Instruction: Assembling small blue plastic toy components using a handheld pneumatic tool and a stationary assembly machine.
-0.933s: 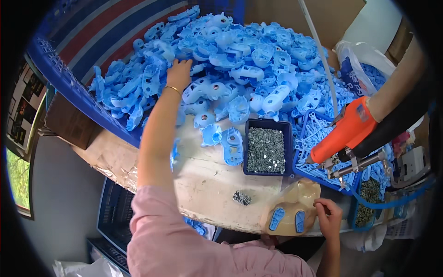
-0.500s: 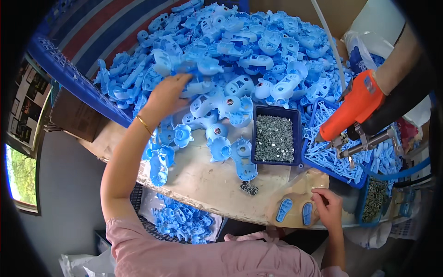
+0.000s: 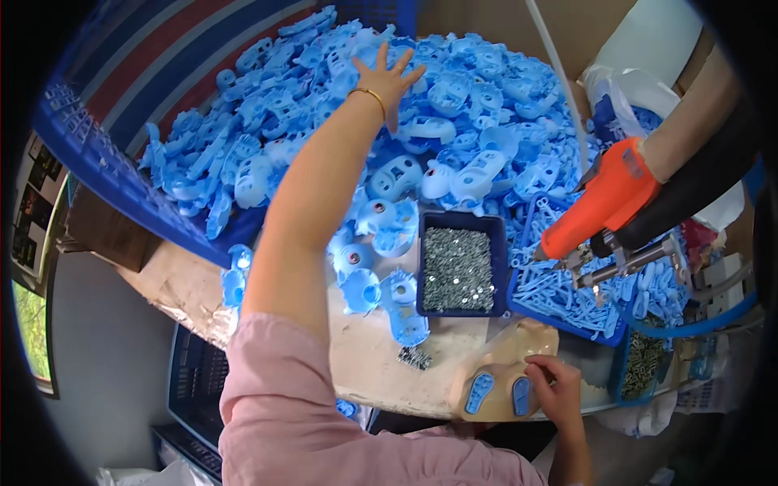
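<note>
My left hand [image 3: 389,83] reaches far over the heap of light-blue plastic shell parts [image 3: 470,89], its fingers spread and nothing in them. Close to my right side, my right hand [image 3: 557,389] rests beside a tan moulded holder [image 3: 500,385]. Its fingers are loosely curled with the tips apart, and I see nothing held. Two small blue foot-shaped pieces, a left one [image 3: 480,393] and a right one [image 3: 520,396], sit in the holder. Several shells with round eye details [image 3: 354,258] lie between the heap and the near table edge, partly behind my left forearm.
A dark-blue tray of small screws [image 3: 458,269] stands mid-table. Right of it, a blue tray [image 3: 512,301] holds thin blue plastic pieces, beneath an orange power screwdriver [image 3: 604,198] on an arm. Small metal parts [image 3: 643,366] fill another container. A blue basket wall [image 3: 121,190] borders the left.
My left hand has gone farther out and right across the heap, its fingers now spread wide. The view has shifted slightly. My right hand stays beside the holder.
</note>
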A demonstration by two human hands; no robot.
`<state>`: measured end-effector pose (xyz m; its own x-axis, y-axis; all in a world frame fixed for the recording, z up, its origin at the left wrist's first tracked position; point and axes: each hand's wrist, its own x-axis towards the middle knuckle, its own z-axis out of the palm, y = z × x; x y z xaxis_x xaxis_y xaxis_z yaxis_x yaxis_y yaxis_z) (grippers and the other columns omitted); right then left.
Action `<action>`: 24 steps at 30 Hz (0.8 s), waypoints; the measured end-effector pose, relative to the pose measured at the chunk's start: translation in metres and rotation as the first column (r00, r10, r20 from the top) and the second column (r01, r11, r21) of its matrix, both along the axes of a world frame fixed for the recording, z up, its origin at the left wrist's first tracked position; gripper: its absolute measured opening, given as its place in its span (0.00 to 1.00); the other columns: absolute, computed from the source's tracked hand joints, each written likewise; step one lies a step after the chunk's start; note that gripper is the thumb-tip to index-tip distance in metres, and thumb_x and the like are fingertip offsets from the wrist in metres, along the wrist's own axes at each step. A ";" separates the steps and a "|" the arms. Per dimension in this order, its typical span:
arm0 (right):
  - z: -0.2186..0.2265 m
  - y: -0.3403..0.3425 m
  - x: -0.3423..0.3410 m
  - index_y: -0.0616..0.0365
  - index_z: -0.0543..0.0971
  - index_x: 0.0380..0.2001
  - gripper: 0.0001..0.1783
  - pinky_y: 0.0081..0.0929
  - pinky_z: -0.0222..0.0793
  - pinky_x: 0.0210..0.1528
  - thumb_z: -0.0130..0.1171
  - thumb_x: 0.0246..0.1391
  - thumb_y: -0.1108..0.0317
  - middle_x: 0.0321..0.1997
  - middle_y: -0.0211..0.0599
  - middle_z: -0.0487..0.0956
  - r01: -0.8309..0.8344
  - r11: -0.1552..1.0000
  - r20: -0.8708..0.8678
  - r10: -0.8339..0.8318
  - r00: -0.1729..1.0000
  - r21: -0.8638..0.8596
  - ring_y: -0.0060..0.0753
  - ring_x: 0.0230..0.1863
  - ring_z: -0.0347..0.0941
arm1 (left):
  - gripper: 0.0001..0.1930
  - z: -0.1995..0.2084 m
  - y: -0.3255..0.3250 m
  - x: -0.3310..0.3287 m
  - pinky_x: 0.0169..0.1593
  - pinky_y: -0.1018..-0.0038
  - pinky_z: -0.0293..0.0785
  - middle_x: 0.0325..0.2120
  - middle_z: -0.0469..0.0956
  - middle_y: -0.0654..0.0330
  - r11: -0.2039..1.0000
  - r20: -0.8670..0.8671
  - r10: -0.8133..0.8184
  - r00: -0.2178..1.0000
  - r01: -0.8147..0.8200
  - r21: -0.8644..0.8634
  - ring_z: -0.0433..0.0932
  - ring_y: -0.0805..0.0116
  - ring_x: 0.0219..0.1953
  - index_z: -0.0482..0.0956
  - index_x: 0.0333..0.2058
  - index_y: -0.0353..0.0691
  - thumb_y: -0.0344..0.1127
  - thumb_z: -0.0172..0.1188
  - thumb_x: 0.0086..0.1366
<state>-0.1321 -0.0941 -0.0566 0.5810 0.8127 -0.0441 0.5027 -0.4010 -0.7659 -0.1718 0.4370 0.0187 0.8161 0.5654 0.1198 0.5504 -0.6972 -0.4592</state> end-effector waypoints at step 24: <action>0.003 -0.003 -0.034 0.65 0.83 0.38 0.07 0.21 0.72 0.30 0.64 0.57 0.75 0.30 0.38 0.84 -0.215 0.969 0.021 0.214 0.977 0.122 0.23 0.26 0.78 | 0.48 0.004 -0.117 -0.143 0.53 0.57 0.81 0.67 0.65 0.68 0.905 -0.063 -0.423 0.904 0.425 0.025 0.66 0.44 0.65 0.61 0.69 0.61 0.37 0.76 0.49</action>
<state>-0.1662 -0.0974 -0.0532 0.3924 0.9173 0.0681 0.5729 -0.1858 -0.7983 -0.3149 0.3205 0.0232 0.9837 0.1600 0.0822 0.1794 -0.8411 -0.5102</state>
